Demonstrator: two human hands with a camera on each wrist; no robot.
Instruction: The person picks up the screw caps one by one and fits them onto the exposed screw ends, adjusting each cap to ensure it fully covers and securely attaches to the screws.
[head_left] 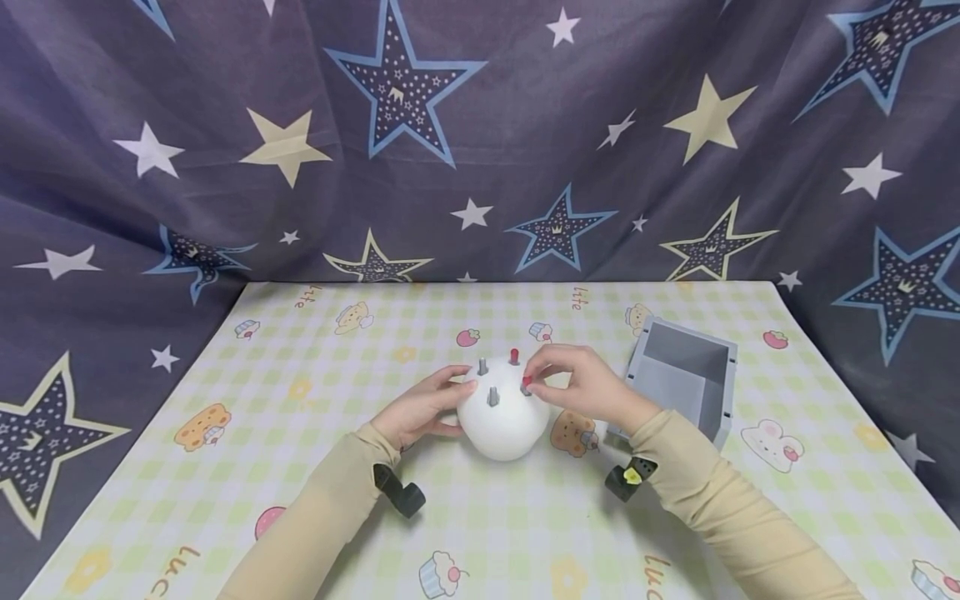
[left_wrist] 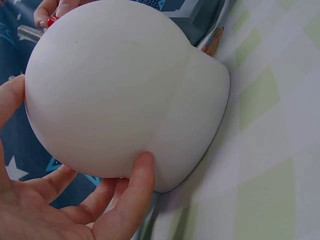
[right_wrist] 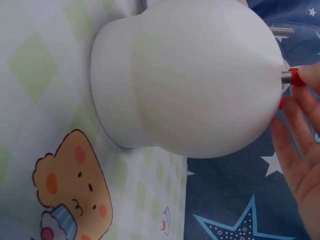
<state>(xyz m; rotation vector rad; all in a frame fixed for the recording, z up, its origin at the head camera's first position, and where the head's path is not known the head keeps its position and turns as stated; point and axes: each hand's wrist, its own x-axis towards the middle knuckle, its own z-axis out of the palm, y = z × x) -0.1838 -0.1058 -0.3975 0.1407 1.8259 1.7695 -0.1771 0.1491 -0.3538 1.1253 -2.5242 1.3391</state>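
A round white dome (head_left: 502, 429) on a short, narrower base stands upright on the table, with metal threaded studs sticking up from its top. My left hand (head_left: 427, 407) holds the dome from the left, thumb near the top and fingers along its side. With thumb and fingertips, my right hand (head_left: 581, 379) pinches a red cap (right_wrist: 297, 76) at the tip of one threaded stud (right_wrist: 286, 77). Behind it, another stud wears a red cap (head_left: 514, 357). Two bare studs, one at the back left (head_left: 482, 367) and one in front (head_left: 492, 397), carry no cap.
A grey plastic bin (head_left: 678, 375) stands just right of the dome, partly behind my right forearm; part of its inside is hidden. A checked, cartoon-printed cloth (head_left: 337, 475) covers the table. A dark star-patterned curtain (head_left: 480, 150) hangs behind the far edge.
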